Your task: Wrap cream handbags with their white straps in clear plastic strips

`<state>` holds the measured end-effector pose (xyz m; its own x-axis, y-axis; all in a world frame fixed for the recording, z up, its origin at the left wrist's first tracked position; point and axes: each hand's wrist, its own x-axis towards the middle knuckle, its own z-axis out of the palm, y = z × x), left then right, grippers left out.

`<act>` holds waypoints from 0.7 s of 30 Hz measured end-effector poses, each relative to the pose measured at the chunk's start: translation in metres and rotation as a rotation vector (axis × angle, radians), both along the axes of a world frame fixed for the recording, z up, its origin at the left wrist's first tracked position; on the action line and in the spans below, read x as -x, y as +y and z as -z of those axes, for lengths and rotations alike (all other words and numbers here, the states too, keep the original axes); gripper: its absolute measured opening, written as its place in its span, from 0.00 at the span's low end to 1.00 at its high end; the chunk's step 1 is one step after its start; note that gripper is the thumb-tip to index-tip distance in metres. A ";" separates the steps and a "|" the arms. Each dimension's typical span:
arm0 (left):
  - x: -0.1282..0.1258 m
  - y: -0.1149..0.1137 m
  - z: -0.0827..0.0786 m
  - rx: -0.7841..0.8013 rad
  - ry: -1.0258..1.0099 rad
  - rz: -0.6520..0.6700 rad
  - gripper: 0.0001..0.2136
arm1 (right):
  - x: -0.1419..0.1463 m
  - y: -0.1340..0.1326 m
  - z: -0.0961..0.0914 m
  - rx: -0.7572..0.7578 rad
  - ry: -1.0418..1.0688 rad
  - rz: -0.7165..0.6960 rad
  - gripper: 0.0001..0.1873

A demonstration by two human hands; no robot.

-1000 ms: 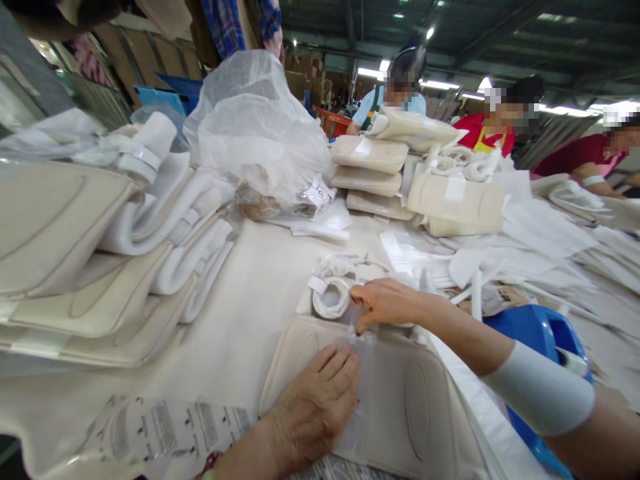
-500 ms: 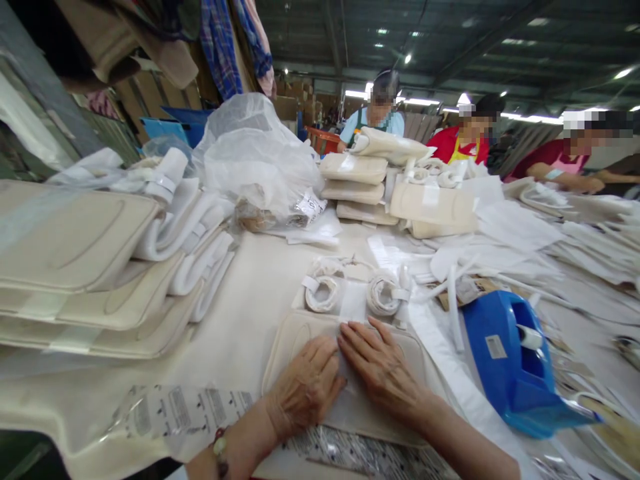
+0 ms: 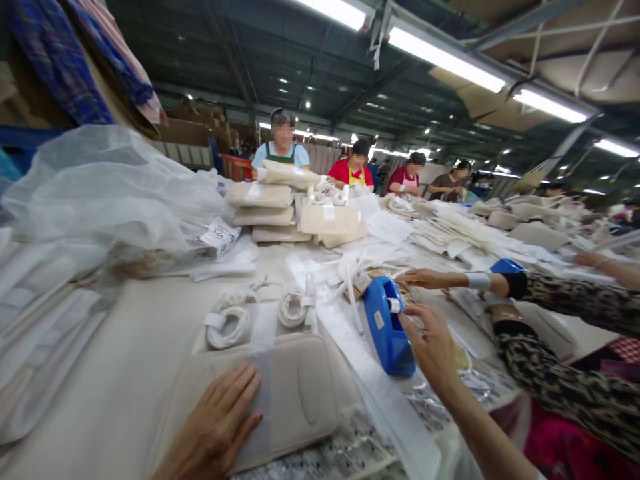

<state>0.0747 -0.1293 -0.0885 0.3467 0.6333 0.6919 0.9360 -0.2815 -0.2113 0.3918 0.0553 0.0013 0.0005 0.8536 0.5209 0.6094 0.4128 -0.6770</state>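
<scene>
My left hand point(image 3: 220, 413) lies flat, fingers stretched out, on a beige padded panel point(image 3: 285, 393). A translucent band point(image 3: 263, 353) runs down the panel's middle. Beyond its far edge sit two white coiled cords point(image 3: 230, 327), each bound with a white wrap. My right hand point(image 3: 433, 343) is raised at the right side of a blue tape dispenser point(image 3: 387, 333), fingers extended and apart. Its fingertips are close to the white roll core point(image 3: 394, 305); whether they touch the dispenser is unclear.
A co-worker's hand point(image 3: 430, 279) and patterned sleeves reach in from the right. Long white strips point(image 3: 360, 373) lie beside the panel. Stacked beige panels point(image 3: 263, 195) and a heap of clear plastic point(image 3: 110, 193) stand behind. Several people work across the table.
My right hand has left the panel and moved right to the blue dispenser. My left hand stays on the panel. The view has swung right, bringing a co-worker's arms into sight.
</scene>
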 end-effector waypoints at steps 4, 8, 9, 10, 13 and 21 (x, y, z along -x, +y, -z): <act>0.000 0.001 -0.001 -0.021 0.038 0.012 0.16 | -0.033 0.025 0.010 0.319 0.074 0.053 0.18; -0.001 0.002 -0.005 -0.033 0.064 0.017 0.16 | -0.027 0.025 0.022 0.471 0.241 -0.014 0.17; -0.001 0.002 -0.005 -0.031 0.064 0.015 0.16 | -0.024 0.025 0.023 0.478 0.291 -0.023 0.16; -0.001 0.002 -0.006 -0.029 0.062 0.013 0.16 | -0.021 0.025 0.023 0.474 0.340 -0.028 0.16; -0.001 0.001 -0.006 -0.013 0.047 0.009 0.16 | -0.021 0.019 0.022 0.398 0.478 -0.026 0.16; 0.000 -0.003 -0.001 0.033 0.013 0.001 0.16 | -0.052 -0.056 0.051 0.392 0.674 0.024 0.16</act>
<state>0.0743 -0.1324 -0.0879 0.3558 0.6555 0.6661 0.9331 -0.2893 -0.2137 0.4438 -0.0012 -0.0497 0.2309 0.9710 0.0619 0.0203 0.0588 -0.9981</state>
